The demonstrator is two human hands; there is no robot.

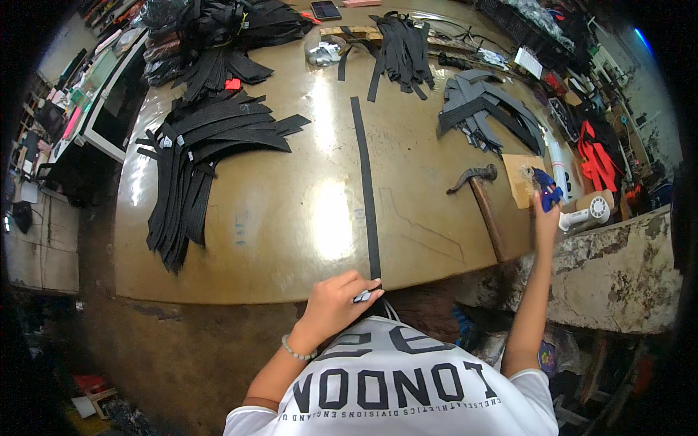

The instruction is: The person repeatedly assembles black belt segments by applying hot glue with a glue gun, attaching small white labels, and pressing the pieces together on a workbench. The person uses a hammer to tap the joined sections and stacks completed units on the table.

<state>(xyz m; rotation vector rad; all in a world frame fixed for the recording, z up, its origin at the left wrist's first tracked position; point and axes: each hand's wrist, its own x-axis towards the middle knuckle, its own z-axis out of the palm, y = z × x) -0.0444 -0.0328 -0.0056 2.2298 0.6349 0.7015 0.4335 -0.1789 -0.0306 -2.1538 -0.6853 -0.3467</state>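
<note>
Right by the near edge of the table (276,270), the left hand (340,304) has thumb and fingers closed together on the near end of a long black strap (366,192), with a small pale piece (362,296) pinched there too. The strap runs straight away across the tabletop. Off to the right, the other hand (545,212) is on some blue thing (549,190) beside a tan sheet (518,178); honestly can't tell if it's gripping it or just touching. Hammer (488,219) lies loose between that and the strap. As for how far along it is, I'd call this one strap started, not finished: laid out, one end held, lots more lying around. Bit further up on the left there's a big pile of black straps (211,134), a few showing little white tags, so maybe those are done, but don't quote me. Across from it, a grey and black heap (476,102), no tags I can make out. Way at the back, another black bundle (403,54), plus a phone (326,10).
</note>
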